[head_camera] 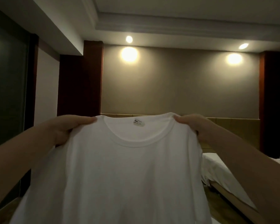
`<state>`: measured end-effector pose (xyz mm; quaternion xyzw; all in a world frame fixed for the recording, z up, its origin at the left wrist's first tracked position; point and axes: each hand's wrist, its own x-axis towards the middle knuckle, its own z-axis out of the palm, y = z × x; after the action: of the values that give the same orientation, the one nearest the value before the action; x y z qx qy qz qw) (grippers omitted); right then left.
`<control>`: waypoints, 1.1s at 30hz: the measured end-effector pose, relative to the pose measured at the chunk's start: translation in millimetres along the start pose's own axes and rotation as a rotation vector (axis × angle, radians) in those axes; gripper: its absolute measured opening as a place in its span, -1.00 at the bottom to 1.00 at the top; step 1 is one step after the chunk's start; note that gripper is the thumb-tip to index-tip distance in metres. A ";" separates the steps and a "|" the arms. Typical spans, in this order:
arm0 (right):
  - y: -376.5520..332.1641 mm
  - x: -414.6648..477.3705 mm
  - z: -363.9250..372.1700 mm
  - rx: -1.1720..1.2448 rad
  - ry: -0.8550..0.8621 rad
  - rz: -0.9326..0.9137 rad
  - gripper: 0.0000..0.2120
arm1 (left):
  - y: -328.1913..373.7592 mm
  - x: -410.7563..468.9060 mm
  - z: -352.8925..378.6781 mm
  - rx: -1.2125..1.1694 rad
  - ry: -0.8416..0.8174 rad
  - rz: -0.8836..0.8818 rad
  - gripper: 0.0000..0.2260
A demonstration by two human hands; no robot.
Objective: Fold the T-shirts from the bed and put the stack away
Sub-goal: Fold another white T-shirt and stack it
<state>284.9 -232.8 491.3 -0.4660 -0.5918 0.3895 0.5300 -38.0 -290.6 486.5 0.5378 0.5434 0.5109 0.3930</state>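
Observation:
A white T-shirt [128,172] hangs spread out in front of me, held up in the air with its round collar and neck label facing me. My left hand [66,128] pinches the shirt's left shoulder, thumb on top of the cloth. My right hand [196,125] pinches the right shoulder the same way. The shirt's body drops straight down and fills the lower middle of the view, hiding whatever lies below it.
A bed with white sheets [220,168] shows at the right behind my right forearm, with a wooden frame edge [229,194] below it. A padded headboard [233,123] runs along the far wall. A dark glass panel [6,78] stands at the left.

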 end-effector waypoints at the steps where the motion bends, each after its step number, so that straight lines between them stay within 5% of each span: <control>1: 5.4 -4.2 5.2 0.093 -0.032 0.109 -0.85 | -4.0 -0.7 6.7 -0.103 0.004 -0.059 -0.81; 7: 46.8 -63.6 68.0 0.650 -0.068 0.195 -0.93 | -47.0 -39.6 89.1 -0.724 0.015 -0.042 -0.79; 12: 104.3 -126.6 118.8 0.254 0.164 -0.111 -0.84 | -108.9 -71.8 157.3 -0.284 0.449 0.277 -0.87; 15: 115.5 -136.7 127.8 0.096 0.162 -0.203 -0.86 | -126.6 -78.9 168.6 -0.141 0.417 0.319 -0.88; 27: 127.6 -137.6 136.1 0.311 -0.034 -0.060 -0.86 | -132.7 -82.6 152.3 -0.027 0.373 0.341 -0.87; 30: 127.4 -137.8 134.3 0.418 -0.048 -0.050 -0.80 | -130.7 -85.2 150.2 -0.014 0.284 0.325 -0.67; 33: 127.6 -136.1 130.9 0.467 -0.053 -0.045 -0.78 | -131.4 -85.4 146.7 -0.008 0.206 0.307 -0.79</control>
<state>173.5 -326.3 315.8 -0.3068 -0.5096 0.5162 0.6162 90.8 -342.2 322.7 0.5578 0.4903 0.6194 0.2546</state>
